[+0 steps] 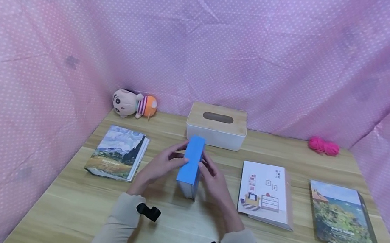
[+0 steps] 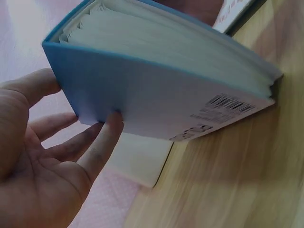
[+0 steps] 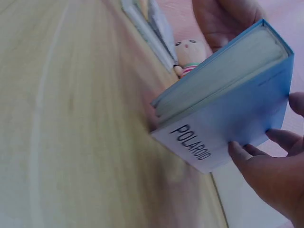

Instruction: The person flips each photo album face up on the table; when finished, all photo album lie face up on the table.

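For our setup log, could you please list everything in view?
Blue book: 1, blue-white, middle, held upright
Landscape-cover book: 1, blue-gold, left
Illustrated book: 1, white, right of centre
Seaside-cover book: 1, green-blue, far right
Plush toy: 1, pale and orange, back left
Tissue box: 1, white, wooden-topped, back middle
Yarn: 1, pink, back right
Table: 1, light brown, beneath
Dotted cloth: count unclear, pink, behind
Wrist devices: 2, black, lower middle
Sleeves: 2, beige, bottom edge
Left hand: 1, bare, blue book's left
Right hand: 1, bare, blue book's right
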`<state>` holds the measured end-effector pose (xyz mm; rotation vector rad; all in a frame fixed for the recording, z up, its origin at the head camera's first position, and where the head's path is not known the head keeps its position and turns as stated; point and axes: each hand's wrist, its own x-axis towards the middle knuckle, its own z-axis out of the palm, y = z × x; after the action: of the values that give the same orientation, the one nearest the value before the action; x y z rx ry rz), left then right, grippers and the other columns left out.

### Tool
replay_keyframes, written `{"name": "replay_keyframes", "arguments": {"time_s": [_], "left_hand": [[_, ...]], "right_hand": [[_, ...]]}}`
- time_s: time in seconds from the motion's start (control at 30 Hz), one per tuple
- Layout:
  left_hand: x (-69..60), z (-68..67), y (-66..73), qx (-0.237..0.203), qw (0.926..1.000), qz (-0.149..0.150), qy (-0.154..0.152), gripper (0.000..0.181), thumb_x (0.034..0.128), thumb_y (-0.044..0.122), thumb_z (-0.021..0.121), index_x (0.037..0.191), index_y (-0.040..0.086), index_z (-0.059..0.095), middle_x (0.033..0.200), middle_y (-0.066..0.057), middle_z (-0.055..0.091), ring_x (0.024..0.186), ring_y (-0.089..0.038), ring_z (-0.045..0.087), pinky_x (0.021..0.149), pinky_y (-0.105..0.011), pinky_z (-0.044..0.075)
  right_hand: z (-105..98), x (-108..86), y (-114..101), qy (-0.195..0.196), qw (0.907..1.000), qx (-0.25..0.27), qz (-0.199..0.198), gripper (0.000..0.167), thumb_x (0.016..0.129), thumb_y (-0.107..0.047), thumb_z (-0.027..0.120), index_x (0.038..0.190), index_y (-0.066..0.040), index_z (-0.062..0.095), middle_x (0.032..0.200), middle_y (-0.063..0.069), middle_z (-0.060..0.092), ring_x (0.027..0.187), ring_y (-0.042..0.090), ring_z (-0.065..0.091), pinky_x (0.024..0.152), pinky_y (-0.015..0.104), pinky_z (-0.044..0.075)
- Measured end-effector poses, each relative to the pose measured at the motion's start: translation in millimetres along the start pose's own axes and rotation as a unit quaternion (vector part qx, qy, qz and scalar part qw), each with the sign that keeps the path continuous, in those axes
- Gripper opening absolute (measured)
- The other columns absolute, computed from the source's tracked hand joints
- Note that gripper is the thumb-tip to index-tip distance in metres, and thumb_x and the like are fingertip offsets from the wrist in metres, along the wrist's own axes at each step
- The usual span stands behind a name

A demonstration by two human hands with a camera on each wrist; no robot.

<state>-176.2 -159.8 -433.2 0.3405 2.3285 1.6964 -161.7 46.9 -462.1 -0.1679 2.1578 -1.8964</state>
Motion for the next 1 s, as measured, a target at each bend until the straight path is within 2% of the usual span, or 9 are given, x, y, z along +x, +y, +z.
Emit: {"name": "replay_keyframes", "arguments": {"time_s": [0.1, 0.23, 0.3, 0.43, 0.6, 0.83, 1.0], "left_hand": [[-1.5, -7.1, -2.9, 0.008, 0.9997, -0.022, 0.008, 0.064, 0.092, 0.038, 0.062, 0.148, 0.034, 0.032, 0.15, -0.005, 0.036, 0.13, -0.031, 0.045, 0.101, -0.05, 0.045], [-4.6, -15.9, -8.7, 0.037, 0.9984, -0.04, 0.015, 0.069, 0.0896, 0.041, 0.065, 0.149, 0.034, 0.031, 0.151, -0.006, 0.036, 0.13, -0.035, 0.044, 0.098, -0.054, 0.046], [-6.4, -19.4, -11.4, 0.053, 0.9974, -0.046, 0.018, 0.07, 0.0889, 0.041, 0.066, 0.149, 0.034, 0.031, 0.151, -0.008, 0.036, 0.129, -0.037, 0.044, 0.095, -0.054, 0.048], [-8.7, -25.0, -15.9, 0.083, 0.9946, -0.059, 0.023, 0.071, 0.0875, 0.043, 0.067, 0.149, 0.032, 0.032, 0.15, -0.011, 0.037, 0.128, -0.038, 0.046, 0.093, -0.054, 0.05], [-9.7, -31.3, -23.0, 0.096, 0.9927, -0.068, 0.025, 0.074, 0.0862, 0.043, 0.068, 0.149, 0.027, 0.033, 0.151, -0.012, 0.036, 0.128, -0.038, 0.046, 0.096, -0.054, 0.047], [-12.9, -38.8, -32.4, 0.091, 0.9905, -0.099, 0.029, 0.072, 0.088, 0.04, 0.067, 0.149, 0.019, 0.035, 0.148, -0.012, 0.041, 0.127, -0.035, 0.048, 0.098, -0.051, 0.046], [-13.1, -41.5, -39.2, 0.09, 0.9883, -0.12, 0.027, 0.069, 0.09, 0.036, 0.066, 0.149, 0.017, 0.035, 0.149, -0.013, 0.04, 0.13, -0.035, 0.046, 0.102, -0.051, 0.043]], "right_hand": [[4.9, 0.3, 5.0, -0.013, 0.9997, -0.02, 0.01, 0.054, 0.096, -0.051, 0.049, 0.146, -0.041, 0.033, 0.156, -0.003, 0.03, 0.143, 0.027, 0.029, 0.112, 0.052, 0.029], [10.5, 2.2, 12.4, -0.028, 0.9973, -0.066, 0.019, 0.066, 0.091, -0.055, 0.054, 0.149, -0.034, 0.03, 0.159, 0.004, 0.023, 0.142, 0.036, 0.028, 0.109, 0.056, 0.032], [13.0, 3.7, 16.1, -0.031, 0.9939, -0.103, 0.023, 0.071, 0.089, -0.058, 0.056, 0.15, -0.033, 0.029, 0.159, 0.007, 0.019, 0.142, 0.039, 0.027, 0.107, 0.058, 0.034], [18.1, 5.9, 18.6, -0.029, 0.9858, -0.164, 0.018, 0.076, 0.087, -0.058, 0.059, 0.151, -0.028, 0.03, 0.159, 0.012, 0.015, 0.143, 0.041, 0.02, 0.109, 0.062, 0.029], [22.9, 7.3, 15.4, -0.023, 0.9815, -0.189, 0.016, 0.077, 0.088, -0.051, 0.062, 0.151, -0.021, 0.029, 0.159, 0.015, 0.014, 0.144, 0.041, 0.017, 0.112, 0.062, 0.021], [26.8, 7.4, 12.1, -0.025, 0.976, -0.216, 0.01, 0.079, 0.088, -0.042, 0.067, 0.151, -0.014, 0.028, 0.159, 0.017, 0.01, 0.144, 0.04, 0.016, 0.114, 0.059, 0.02], [31.0, 8.7, 11.2, -0.03, 0.9687, -0.246, 0.015, 0.081, 0.087, -0.043, 0.068, 0.151, -0.014, 0.028, 0.16, 0.016, 0.008, 0.146, 0.038, 0.013, 0.115, 0.057, 0.021]]}}
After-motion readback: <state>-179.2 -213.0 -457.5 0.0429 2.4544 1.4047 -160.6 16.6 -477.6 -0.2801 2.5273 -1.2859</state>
